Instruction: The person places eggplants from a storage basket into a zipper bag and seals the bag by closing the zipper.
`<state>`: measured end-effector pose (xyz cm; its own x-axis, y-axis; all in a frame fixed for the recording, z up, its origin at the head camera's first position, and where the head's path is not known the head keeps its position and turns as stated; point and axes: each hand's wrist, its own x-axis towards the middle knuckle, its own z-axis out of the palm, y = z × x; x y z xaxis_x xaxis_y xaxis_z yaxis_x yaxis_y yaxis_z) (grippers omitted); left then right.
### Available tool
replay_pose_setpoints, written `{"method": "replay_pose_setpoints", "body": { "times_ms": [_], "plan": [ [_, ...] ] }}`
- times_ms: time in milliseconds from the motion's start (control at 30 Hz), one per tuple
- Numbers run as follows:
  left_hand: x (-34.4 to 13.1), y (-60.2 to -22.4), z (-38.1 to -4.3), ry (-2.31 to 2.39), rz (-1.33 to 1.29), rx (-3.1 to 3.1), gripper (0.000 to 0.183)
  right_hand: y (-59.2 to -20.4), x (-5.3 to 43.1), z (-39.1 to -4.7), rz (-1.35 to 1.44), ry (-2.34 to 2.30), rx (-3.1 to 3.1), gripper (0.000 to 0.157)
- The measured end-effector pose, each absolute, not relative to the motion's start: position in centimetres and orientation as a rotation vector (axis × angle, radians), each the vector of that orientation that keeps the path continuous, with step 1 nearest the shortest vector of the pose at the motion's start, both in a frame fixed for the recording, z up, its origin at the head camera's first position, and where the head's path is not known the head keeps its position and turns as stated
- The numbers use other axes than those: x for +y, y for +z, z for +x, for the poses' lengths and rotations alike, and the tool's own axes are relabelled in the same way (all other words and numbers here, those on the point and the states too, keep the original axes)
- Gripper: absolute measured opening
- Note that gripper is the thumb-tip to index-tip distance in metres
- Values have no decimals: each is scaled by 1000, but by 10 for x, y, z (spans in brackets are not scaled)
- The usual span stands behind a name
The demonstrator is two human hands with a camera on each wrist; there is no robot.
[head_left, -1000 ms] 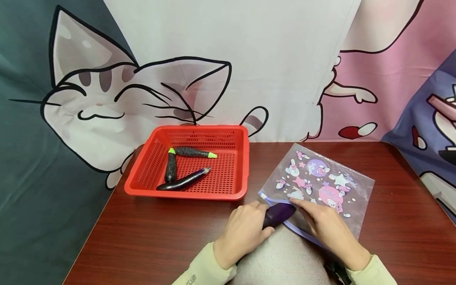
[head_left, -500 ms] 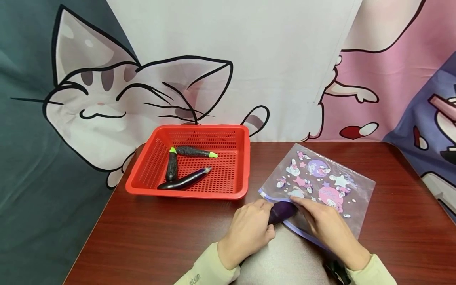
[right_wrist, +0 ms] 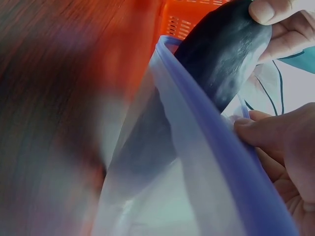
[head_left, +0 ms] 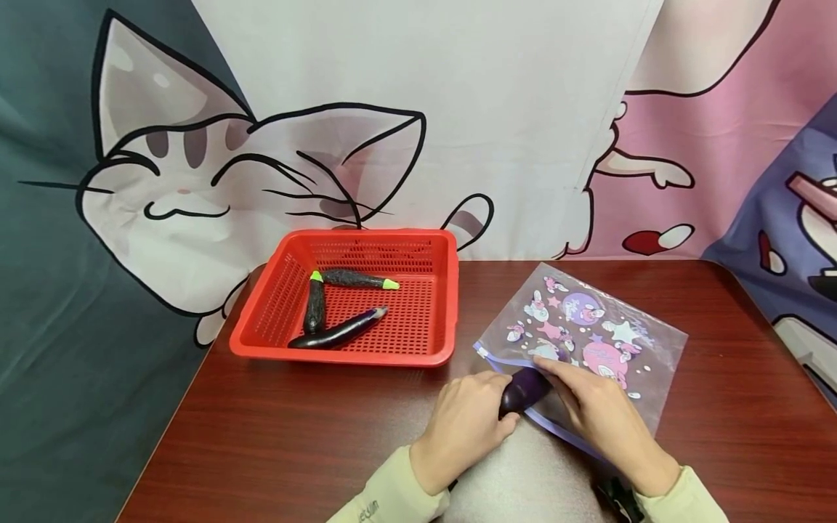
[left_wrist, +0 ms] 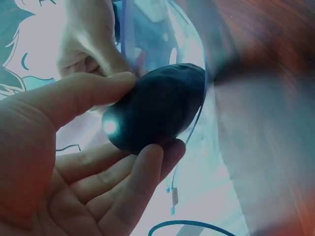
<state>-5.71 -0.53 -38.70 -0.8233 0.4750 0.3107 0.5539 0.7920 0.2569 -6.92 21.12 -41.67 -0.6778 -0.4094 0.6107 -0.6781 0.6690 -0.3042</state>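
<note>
My left hand [head_left: 461, 421] grips a dark purple eggplant [head_left: 525, 390] between thumb and fingers. One end of the eggplant [right_wrist: 219, 59] stays in those fingers, while the rest runs through the mouth of a clear zip bag [head_left: 604, 338]; the inserted part shows dimly through the plastic in the right wrist view. The bag is printed with pink and purple cartoons and has a purple zip edge with a white slider [head_left: 482, 353]. My right hand [head_left: 604, 418] pinches the upper edge of the mouth, thumb hidden in the head view, holding the mouth apart.
A red perforated basket [head_left: 353, 357] stands at the back left of the brown table [head_left: 275, 443]. Inside lie another eggplant [head_left: 340, 334] and two dark zucchini-like vegetables [head_left: 356, 279] with bright green tips. A cartoon-printed cloth [head_left: 510, 131] hangs behind the table.
My left hand has slid right with the eggplant, which reaches farther into the bag. The right hand keeps its hold on the bag's edge nearly in place.
</note>
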Motion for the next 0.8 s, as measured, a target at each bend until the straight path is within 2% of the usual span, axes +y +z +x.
{"method": "replay_pose_setpoints", "body": {
  "times_ms": [600,800],
  "plan": [
    [9,-400,-61,-569,-769,-2688,26,-422,209,-68,810,714,-2330,49],
    [14,-405,-62,-533,-753,-2677,33,-424,207,-66,789,720,-2331,49]
  ]
}}
